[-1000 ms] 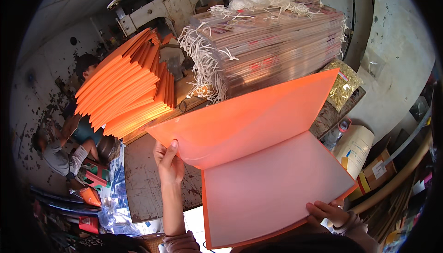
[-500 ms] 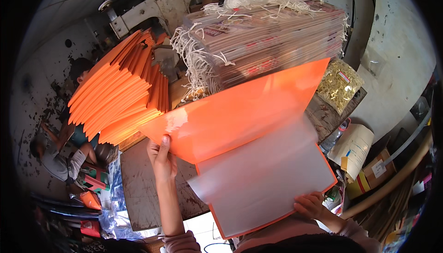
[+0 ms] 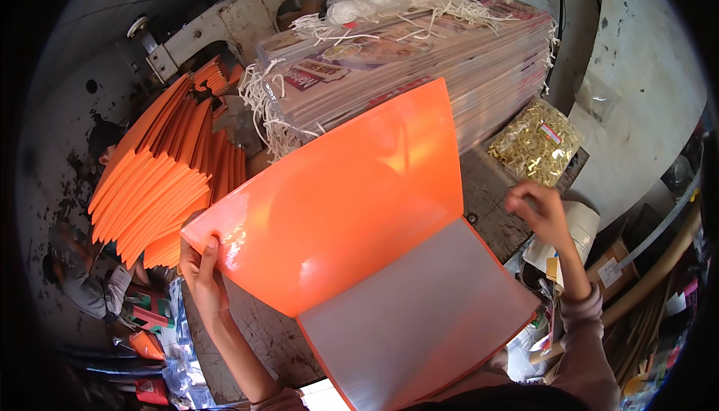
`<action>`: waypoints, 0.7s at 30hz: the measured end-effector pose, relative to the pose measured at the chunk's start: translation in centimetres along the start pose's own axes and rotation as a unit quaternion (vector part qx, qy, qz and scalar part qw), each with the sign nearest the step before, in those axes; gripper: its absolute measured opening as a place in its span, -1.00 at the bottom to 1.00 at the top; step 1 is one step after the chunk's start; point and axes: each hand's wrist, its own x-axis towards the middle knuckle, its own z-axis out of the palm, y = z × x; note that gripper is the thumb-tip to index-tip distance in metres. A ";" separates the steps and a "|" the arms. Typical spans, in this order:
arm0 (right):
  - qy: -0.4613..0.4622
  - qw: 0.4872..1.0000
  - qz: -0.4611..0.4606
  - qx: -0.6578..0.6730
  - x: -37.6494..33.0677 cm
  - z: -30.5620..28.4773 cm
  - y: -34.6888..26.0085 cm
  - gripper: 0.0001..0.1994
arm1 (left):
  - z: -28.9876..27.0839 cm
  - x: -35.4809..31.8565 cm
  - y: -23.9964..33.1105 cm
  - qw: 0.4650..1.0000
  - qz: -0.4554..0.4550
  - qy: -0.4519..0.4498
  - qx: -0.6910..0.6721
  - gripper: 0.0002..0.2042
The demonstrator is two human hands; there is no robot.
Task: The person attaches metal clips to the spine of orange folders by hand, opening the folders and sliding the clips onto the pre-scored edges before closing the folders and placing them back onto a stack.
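Your left hand [image 3: 202, 270] pinches one corner of the orange folder [image 3: 374, 250], mid-frame; whether your blurred right hand [image 3: 545, 215], at right, holds anything, I can't tell. That lone pinch could slip.

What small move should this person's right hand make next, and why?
Perhaps bring the right hand to the free right edge of the raised, glossy orange sheet-like cover: the left hand pinches it near its left corner, while the right hovers clear of it.
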 end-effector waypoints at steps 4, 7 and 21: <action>-0.107 0.977 -0.067 -0.171 6.2 3.3 6.0 -0.82 | 1.4 1.2 0.7 0.998 0.051 0.026 0.032 -0.64; -0.140 0.935 -0.244 -0.213 7.5 7.3 8.5 -0.69 | 2.1 1.5 2.5 0.984 0.111 0.061 0.127 -0.67; -0.180 0.946 -0.176 -0.202 7.5 9.0 7.4 -0.67 | -0.7 1.1 6.0 0.964 0.154 -0.015 0.218 -0.60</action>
